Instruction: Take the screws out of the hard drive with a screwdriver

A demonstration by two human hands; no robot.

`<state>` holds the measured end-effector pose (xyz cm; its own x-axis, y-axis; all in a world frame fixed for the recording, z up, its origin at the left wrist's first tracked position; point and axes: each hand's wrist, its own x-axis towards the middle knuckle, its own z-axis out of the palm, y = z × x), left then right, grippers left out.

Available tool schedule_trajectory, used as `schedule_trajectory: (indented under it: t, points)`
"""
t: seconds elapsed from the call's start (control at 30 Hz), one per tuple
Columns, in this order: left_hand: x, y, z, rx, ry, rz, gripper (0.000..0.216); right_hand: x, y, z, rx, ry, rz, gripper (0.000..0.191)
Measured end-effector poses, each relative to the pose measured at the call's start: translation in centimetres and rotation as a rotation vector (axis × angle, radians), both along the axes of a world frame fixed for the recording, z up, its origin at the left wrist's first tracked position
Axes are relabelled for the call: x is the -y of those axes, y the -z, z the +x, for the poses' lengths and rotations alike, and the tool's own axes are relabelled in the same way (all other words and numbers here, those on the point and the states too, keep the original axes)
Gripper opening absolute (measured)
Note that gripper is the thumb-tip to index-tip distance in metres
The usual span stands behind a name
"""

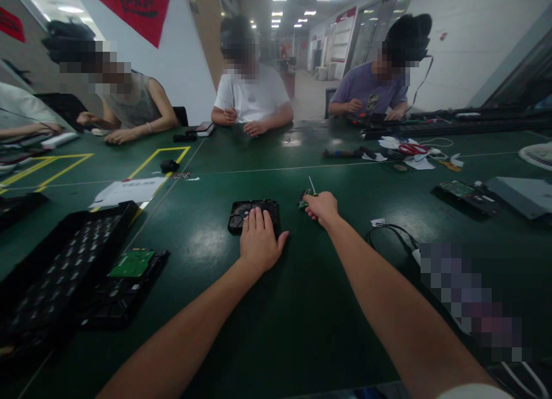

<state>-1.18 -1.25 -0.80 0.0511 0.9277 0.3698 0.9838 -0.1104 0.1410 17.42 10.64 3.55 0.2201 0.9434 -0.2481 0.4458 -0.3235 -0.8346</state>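
Note:
My left hand lies flat over a black hard drive, fingers stretched out and thumb spread to the side. Part of the drive is hidden beneath the fingers. To its right, my right hand is closed around a screwdriver; only its thin, pale shaft sticks out above the fist, and the handle is mostly hidden. A small green circuit board shows at the fingertips of that hand, partly covered. Whether the fingers also grip the board, I cannot tell.
At the left, a black slotted tray stands beside another drive with a green board. To the right are a drive, a grey box and a cable. Several people sit across the green table.

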Motion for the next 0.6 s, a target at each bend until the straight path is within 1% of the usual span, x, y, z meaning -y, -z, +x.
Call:
schedule_trajectory:
  t: [0.1, 0.2, 0.37, 0.43, 0.47, 0.53, 0.6]
  points:
    - [0.0, 0.1, 0.0, 0.007, 0.000, 0.015, 0.085, 0.6, 0.3, 1.9, -0.022, 0.012, 0.002, 0.023]
    - [-0.1, 0.1, 0.2, -0.002, -0.001, -0.010, 0.085, 1.3, 0.5, 3.4, -0.043, 0.025, 0.008, 0.022]
    - [-0.1, 0.0, 0.8, -0.009, 0.034, -0.048, 0.089, 2.5, 0.6, 4.9, -0.126, 0.020, 0.046, 0.018]
    - [0.0, -0.1, 1.3, -0.004, 0.060, -0.038, 0.088, 3.0, 0.7, 5.1, -0.214, 0.025, 0.108, 0.020]
    - [0.1, -0.2, 1.7, 0.002, 0.071, -0.035, 0.088, 3.2, 0.8, 5.2, -0.293, 0.043, 0.157, 0.021]
    - [0.2, -0.5, 2.7, 0.004, 0.089, -0.049, 0.090, 3.5, 1.1, 5.2, -0.424, 0.101, 0.260, 0.024]
    - [0.3, -0.9, 3.8, -0.003, 0.079, -0.086, 0.095, 3.7, 1.7, 5.1, -0.479, 0.162, 0.352, 0.027]
